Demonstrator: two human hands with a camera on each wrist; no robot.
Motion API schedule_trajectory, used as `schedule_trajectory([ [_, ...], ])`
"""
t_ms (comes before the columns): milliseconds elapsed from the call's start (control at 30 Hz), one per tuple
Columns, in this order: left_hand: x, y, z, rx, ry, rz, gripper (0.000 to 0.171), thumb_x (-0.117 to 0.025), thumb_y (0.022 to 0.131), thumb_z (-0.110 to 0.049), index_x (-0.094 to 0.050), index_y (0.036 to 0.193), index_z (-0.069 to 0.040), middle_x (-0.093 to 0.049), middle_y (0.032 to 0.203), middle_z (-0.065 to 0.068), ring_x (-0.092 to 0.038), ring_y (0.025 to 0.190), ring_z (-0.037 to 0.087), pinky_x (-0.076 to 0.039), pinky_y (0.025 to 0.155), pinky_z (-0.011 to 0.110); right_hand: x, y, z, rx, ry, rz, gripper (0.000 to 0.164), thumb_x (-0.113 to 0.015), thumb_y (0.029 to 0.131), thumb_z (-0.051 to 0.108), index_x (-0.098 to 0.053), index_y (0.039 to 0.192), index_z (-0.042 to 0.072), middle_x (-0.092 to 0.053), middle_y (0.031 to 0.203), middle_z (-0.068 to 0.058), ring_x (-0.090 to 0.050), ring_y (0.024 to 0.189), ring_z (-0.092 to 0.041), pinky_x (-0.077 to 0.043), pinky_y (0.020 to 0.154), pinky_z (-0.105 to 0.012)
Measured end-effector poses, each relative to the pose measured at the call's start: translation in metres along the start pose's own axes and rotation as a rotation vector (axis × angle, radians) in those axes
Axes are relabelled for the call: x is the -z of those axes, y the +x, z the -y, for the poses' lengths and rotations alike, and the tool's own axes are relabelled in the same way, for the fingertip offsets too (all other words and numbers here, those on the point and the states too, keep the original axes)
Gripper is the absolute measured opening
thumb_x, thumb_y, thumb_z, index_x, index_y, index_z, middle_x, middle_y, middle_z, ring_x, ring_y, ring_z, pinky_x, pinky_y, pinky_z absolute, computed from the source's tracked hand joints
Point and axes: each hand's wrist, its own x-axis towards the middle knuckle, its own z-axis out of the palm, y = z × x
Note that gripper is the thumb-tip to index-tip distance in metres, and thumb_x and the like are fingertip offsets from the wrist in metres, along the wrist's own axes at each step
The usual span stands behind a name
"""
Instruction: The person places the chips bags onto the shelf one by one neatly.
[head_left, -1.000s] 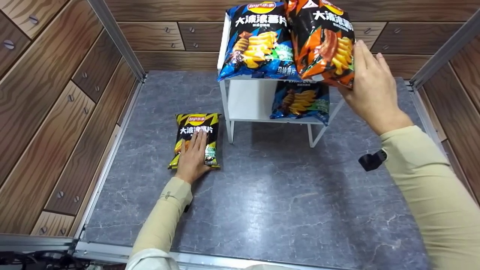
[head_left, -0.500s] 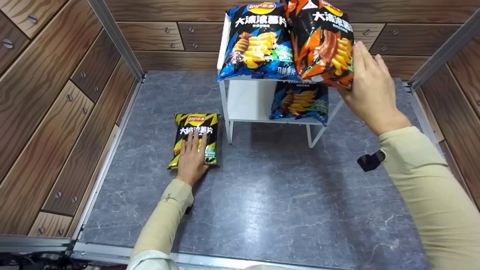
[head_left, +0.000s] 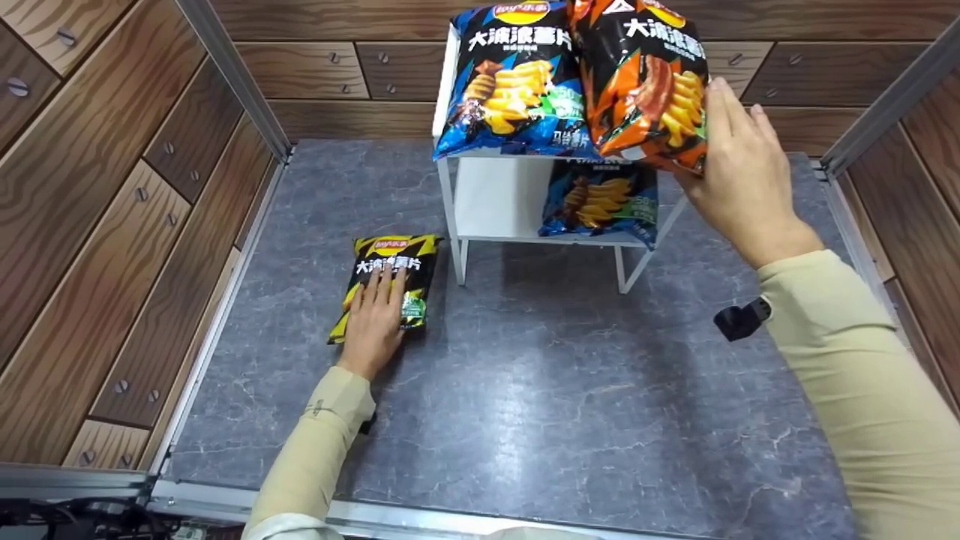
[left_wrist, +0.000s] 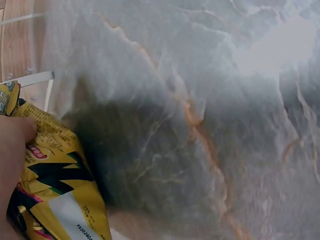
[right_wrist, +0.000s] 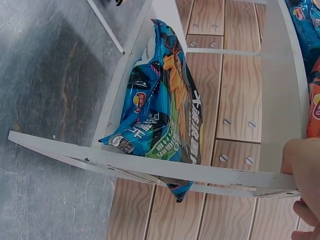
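Note:
A yellow-and-black bag of chips is over the floor at the left. My left hand holds it, fingers laid across its front. In the left wrist view, the thumb presses the yellow side of the bag. An orange-and-black bag of chips leans at the right end of the white rack's top. Against its right edge lies my right hand, index finger straight. The right wrist view shows its thumb by the rack's corner. A blue bag of chips lies alongside the orange one.
Another blue bag of chips sits on the lower shelf of the white rack, at its right. Grey marble-patterned flooring surrounds the rack. Wood-patterned walls and metal frame bars enclose the space.
My left hand has drawn toward me and slightly left, and the yellow-and-black bag has shifted and tilted with it. The right hand and orange bag stay nearly still.

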Motion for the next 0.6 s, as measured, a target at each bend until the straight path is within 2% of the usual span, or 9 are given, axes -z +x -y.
schedule_trajectory([
  [133,0.009,-0.001,0.004,-0.004,-0.047,-0.036,0.081,-0.074,0.079,-0.001,-0.037,0.152,-0.005,-0.043,0.153,0.02,-0.041,0.142,0.038,-0.038,0.114,0.056,-0.001,0.0,0.0,0.012,-0.001,-0.018,0.092,-0.077,0.087,0.03,-0.023,0.155,-0.002,-0.027,0.161,-0.022,-0.031,0.147,-0.038,-0.018,0.125,-0.052],
  [367,0.029,-0.005,0.01,0.03,-0.193,-0.067,0.079,-0.069,0.077,0.01,-0.04,0.149,-0.004,-0.047,0.151,0.018,-0.044,0.14,0.037,-0.037,0.115,0.055,-0.003,0.0,0.0,0.024,0.01,-0.043,0.092,-0.079,0.085,0.025,-0.024,0.155,-0.002,-0.029,0.16,-0.023,-0.035,0.145,-0.04,-0.02,0.124,-0.052],
  [600,0.046,-0.015,0.011,-0.044,-0.256,-0.195,0.077,-0.066,0.068,0.017,-0.048,0.142,0.002,-0.055,0.142,0.022,-0.053,0.131,0.041,-0.042,0.111,0.053,-0.003,0.0,0.0,0.025,0.01,-0.048,0.092,-0.079,0.085,0.024,-0.024,0.155,-0.002,-0.029,0.16,-0.023,-0.035,0.145,-0.04,-0.02,0.124,-0.053],
])
